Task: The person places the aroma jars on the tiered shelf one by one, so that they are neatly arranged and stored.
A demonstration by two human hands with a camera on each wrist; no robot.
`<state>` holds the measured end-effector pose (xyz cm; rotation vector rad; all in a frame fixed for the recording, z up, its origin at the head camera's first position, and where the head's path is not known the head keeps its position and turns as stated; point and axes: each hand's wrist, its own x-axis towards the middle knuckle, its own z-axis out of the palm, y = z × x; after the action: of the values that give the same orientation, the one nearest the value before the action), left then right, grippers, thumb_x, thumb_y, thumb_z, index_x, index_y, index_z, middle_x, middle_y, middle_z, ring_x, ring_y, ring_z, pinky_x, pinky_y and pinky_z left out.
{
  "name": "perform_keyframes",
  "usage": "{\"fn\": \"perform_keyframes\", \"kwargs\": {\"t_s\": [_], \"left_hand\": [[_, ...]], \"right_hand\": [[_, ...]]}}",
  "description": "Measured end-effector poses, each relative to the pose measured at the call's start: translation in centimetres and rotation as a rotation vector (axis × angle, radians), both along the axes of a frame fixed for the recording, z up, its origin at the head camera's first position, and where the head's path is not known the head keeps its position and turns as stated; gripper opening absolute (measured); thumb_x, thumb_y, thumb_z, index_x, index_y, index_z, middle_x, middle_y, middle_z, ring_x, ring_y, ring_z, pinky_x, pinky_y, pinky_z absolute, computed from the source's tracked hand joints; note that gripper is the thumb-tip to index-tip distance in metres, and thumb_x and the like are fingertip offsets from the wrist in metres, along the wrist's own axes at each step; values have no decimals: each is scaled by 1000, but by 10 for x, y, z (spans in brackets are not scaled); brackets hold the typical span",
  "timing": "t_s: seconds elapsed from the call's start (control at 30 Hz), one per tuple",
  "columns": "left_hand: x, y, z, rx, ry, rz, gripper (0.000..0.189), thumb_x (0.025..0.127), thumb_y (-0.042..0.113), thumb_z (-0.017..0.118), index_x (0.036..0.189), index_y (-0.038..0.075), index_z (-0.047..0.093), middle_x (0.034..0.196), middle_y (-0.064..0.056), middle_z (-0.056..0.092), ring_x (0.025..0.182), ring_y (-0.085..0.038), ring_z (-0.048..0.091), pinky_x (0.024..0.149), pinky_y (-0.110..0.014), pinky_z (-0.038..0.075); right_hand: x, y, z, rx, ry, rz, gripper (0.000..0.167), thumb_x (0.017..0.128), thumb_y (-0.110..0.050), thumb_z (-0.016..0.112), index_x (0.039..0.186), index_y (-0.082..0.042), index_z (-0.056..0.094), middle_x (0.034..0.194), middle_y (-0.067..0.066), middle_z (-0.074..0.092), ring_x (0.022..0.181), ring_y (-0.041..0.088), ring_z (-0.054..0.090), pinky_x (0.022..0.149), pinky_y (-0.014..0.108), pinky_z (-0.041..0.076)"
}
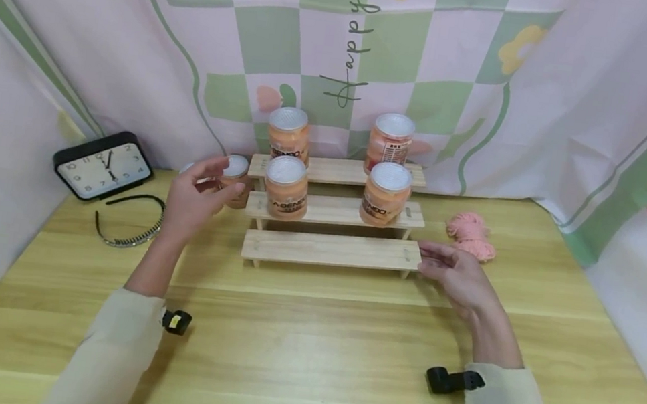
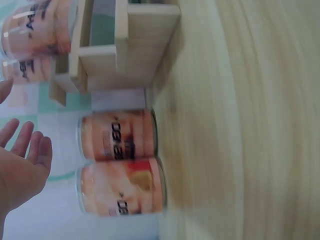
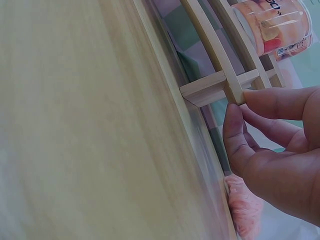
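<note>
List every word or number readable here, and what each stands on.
"Happy": patterned cloth; the writing above is cut off.
"BENBO", my best reading: jars; blurred in places.
"10", "2", "4": clock; other numerals too small to be sure.
Fine print: label on the back right jar; too small to read.

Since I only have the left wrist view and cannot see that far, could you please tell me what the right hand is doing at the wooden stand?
Observer: The right hand pinches the right end of the lowest step of the wooden stand.

Operator: Thank you; could you also tell me what lies to the right of the stand?

Observer: A bundle of pink yarn lies there, apart from the stand.
</note>
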<state>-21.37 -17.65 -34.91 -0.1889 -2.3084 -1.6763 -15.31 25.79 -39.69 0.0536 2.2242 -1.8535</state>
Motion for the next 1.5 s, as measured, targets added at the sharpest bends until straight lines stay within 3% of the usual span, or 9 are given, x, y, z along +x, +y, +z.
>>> {"fn": "perform_keyframes", "kwargs": {"t_s": [0.27,0.57,0.73,0.87,1.13,1.5], "left_hand": [[-1,-22,-5,-6,5,84,57,87,26,82,135,1,63,134,-17,62,123,-29,56,103,-37,47],[-8,-41,-8,39,20,197,50,87,16,81,130,-3,65,130,-17,65,119,-25,57,103,-36,47],[-14,-54,-13,8,-29,243,53,89,20,80,135,-1,62,136,-17,62,122,-25,55,105,-36,45],[-16,-58,-15,-39,-63,246,57,90,24,79,138,-2,59,140,-17,59,126,-25,52,108,-38,43],[-26,-56,-18,-51,-136,195,68,88,24,81,145,-1,53,146,-17,52,133,-29,46,111,-42,39],[-30,-60,-29,-50,-152,154,68,88,17,81,147,0,51,143,-22,53,126,-32,50,104,-39,44]], "right_hand": [[-1,0,1,-1,4,-2,58,99,6,55,152,11,32,146,30,40,108,13,58,97,27,52],[-1,0,1,-9,-3,-1,58,98,6,55,152,11,32,145,30,40,107,13,58,97,28,52],[-1,0,1,-4,-5,-1,58,99,6,55,152,11,32,145,30,40,108,14,58,97,28,52],[-1,0,1,-1,-7,0,59,98,7,55,152,11,31,145,30,40,107,14,58,97,28,52],[2,1,1,-5,6,-6,57,99,7,54,151,12,32,145,30,40,108,12,57,96,27,52],[1,1,0,-24,16,-10,56,99,7,54,151,13,33,144,30,41,106,11,58,97,28,52]]}}
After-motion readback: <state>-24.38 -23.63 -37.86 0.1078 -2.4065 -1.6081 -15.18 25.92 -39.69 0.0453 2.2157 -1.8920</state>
